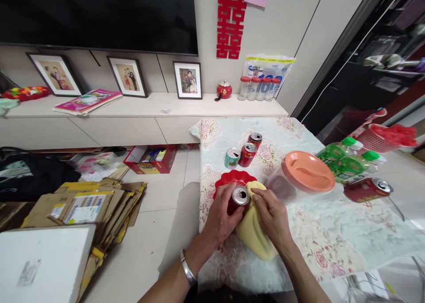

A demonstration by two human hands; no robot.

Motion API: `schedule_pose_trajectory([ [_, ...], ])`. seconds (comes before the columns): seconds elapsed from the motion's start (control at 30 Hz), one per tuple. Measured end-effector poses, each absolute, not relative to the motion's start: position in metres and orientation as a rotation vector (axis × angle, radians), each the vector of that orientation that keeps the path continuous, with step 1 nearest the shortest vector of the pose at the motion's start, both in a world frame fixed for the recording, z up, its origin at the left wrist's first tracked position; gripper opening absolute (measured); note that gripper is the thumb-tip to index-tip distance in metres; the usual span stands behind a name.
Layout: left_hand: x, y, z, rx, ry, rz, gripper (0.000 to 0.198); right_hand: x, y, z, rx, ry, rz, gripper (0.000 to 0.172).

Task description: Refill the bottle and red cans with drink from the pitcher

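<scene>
My left hand (223,219) is wrapped round a dark red drink can (239,197), whose silver top with an opened mouth faces up. Pinched in my right hand (270,212) is a yellow cloth (255,232), which hangs down beside the can and touches its right side. Just behind the can, a red scalloped dish (234,177) is partly hidden by my left hand and the can. Farther back on the table stand a small green can (232,158), a red can (248,154) and another dark red can (255,139).
On the right are a clear container with an orange lid (310,170), green-capped bottles (341,150), a red can lying tilted (368,189) and a pink basket (375,139). A flowered cloth (318,232) covers the table. Flattened cardboard (109,210) lies on the floor at left.
</scene>
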State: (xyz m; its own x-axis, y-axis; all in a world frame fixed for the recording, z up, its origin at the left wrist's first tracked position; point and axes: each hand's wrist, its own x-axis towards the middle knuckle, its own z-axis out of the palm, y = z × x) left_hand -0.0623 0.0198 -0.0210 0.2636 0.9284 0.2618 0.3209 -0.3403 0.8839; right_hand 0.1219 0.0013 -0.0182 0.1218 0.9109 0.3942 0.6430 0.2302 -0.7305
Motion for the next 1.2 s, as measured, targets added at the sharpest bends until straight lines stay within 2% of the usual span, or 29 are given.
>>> schedule_pose_trajectory([
  [0.17, -0.063, 0.019, -0.02, 1.777, 1.151, 1.069, 0.063, 0.117, 0.011, -0.038, -1.494, -1.555, 0.45, 0.03],
  [0.33, -0.055, 0.015, -0.02, 1.72, 1.147, 1.147, 0.055, 0.119, 0.009, -0.048, -1.52, -1.571, 0.515, 0.037],
  [0.47, -0.048, 0.015, -0.023, 1.582, 1.19, 1.135, 0.059, 0.118, 0.005, -0.052, -1.535, -1.567, 0.533, 0.037],
  [0.67, -0.05, 0.018, -0.019, 1.574, 1.176, 1.122, 0.044, 0.118, -0.001, -0.041, -1.508, -1.524, 0.505, 0.03],
  [0.87, -0.053, 0.015, -0.015, 1.617, 1.164, 1.109, 0.047, 0.118, 0.003, -0.02, -1.434, -1.54, 0.485, 0.026],
  [1.1, -0.051, 0.015, -0.012, 1.738, 1.178, 1.16, 0.042, 0.123, 0.021, -0.033, -1.42, -1.584, 0.528, 0.037],
  [1.2, -0.053, 0.013, -0.013, 1.77, 1.205, 1.119, 0.047, 0.123, 0.018, -0.042, -1.446, -1.589, 0.522, 0.038],
])
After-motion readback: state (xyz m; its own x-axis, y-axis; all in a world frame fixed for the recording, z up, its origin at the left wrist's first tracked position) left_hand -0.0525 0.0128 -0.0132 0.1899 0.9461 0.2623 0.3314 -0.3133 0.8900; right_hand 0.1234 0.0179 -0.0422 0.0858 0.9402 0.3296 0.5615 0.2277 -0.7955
